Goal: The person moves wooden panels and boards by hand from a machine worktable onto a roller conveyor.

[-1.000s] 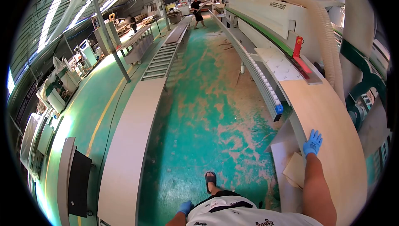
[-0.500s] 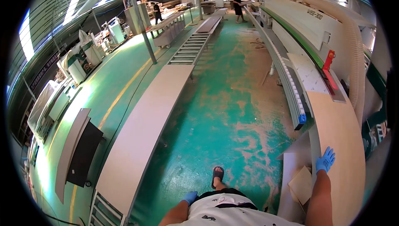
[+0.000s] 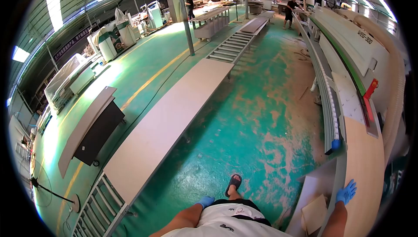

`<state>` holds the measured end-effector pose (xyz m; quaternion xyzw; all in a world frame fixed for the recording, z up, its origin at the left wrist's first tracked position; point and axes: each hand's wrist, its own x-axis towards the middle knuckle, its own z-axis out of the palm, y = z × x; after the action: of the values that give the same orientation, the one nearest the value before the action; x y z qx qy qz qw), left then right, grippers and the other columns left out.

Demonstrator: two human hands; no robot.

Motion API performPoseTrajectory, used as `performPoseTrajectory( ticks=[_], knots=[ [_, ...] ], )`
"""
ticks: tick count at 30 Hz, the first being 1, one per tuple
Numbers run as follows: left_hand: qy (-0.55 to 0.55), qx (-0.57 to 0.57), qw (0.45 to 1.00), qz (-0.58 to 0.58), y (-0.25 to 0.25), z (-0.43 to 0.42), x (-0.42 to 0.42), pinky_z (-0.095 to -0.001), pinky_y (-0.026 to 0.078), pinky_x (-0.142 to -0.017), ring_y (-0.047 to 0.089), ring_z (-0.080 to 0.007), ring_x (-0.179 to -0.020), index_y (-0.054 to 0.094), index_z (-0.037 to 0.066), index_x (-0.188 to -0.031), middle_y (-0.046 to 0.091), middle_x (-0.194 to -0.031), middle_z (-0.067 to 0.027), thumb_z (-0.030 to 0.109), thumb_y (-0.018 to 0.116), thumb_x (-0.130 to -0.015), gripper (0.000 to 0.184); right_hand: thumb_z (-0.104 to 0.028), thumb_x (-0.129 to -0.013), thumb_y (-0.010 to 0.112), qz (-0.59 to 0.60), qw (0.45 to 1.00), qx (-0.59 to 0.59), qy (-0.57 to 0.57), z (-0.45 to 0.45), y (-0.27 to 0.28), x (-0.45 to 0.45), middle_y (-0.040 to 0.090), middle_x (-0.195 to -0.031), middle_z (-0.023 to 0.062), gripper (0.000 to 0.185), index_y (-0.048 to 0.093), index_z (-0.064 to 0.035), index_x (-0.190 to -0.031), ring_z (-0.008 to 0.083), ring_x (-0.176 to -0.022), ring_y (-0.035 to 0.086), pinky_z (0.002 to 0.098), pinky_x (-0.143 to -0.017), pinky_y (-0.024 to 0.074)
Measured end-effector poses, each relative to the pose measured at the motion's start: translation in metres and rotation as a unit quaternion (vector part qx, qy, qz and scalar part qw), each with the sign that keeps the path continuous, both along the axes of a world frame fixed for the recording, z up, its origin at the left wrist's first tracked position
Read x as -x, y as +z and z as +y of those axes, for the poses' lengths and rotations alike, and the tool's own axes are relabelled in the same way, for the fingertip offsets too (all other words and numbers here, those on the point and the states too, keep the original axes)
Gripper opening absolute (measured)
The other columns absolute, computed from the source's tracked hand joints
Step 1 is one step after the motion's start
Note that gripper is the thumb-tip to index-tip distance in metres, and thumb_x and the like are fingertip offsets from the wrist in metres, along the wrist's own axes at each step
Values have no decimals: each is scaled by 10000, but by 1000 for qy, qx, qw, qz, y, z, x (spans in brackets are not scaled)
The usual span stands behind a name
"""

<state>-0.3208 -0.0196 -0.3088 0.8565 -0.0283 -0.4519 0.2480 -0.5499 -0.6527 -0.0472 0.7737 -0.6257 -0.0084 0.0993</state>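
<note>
My right hand (image 3: 346, 191), in a blue glove, lies flat with fingers stretched out on a long pale wood-coloured board (image 3: 363, 163) on the bed of the machine at my right. My left hand (image 3: 205, 201), also blue-gloved, hangs by my thigh with its fingers loosely extended; nothing shows in it. To the left, a long light panel (image 3: 170, 115) rests on a roller conveyor (image 3: 98, 202).
A machine (image 3: 370, 41) with a red part (image 3: 371, 89) and a side rail (image 3: 324, 89) runs along the right. Offcuts (image 3: 314, 214) stand below the bed. Boards on a dark trolley (image 3: 99, 130) stand left. A worker (image 3: 289, 12) is at the far end.
My view has turned left, so the scene sits further right, and more of the conveyor and a standing fan show. My right hand stays flat on the board.
</note>
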Motion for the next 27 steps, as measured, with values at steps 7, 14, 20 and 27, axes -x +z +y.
performPoseTrajectory(
  ticks=[7,14,20,27],
  knots=[
    [42,9,999,28,5,-2,2,-417,395,-957,542,-376,-1107,637,34,-1075,575,-1181,-221,414,346,-844,532,-157,-850,543,-2,1000,-7,-7,0,1,-1,184,-1516,107,725,166,-160,-1469,323,-1386,188,429,-1126,154],
    [24,3,1000,15,-1,-1,0,-418,414,-924,577,-357,-1058,657,35,-1028,610,-1116,-216,413,351,-841,521,-152,-857,533,-4,1000,-7,-6,-7,-7,2,181,-1520,91,715,166,-172,-1471,321,-1386,192,425,-1124,158],
    [33,9,999,13,-6,0,1,-428,414,-919,573,-373,-1053,657,37,-1016,603,-1117,-230,431,374,-830,519,-165,-843,566,13,1000,12,-2,-5,-6,2,201,-1509,104,734,178,-161,-1465,323,-1364,235,428,-1111,195],
    [30,27,999,18,-7,1,3,-433,417,-902,575,-380,-1033,657,48,-1006,605,-1114,-224,420,391,-821,493,-165,-847,567,8,1000,10,-4,-7,-6,2,196,-1510,108,732,176,-160,-1465,325,-1365,231,430,-1108,198]
  ],
)
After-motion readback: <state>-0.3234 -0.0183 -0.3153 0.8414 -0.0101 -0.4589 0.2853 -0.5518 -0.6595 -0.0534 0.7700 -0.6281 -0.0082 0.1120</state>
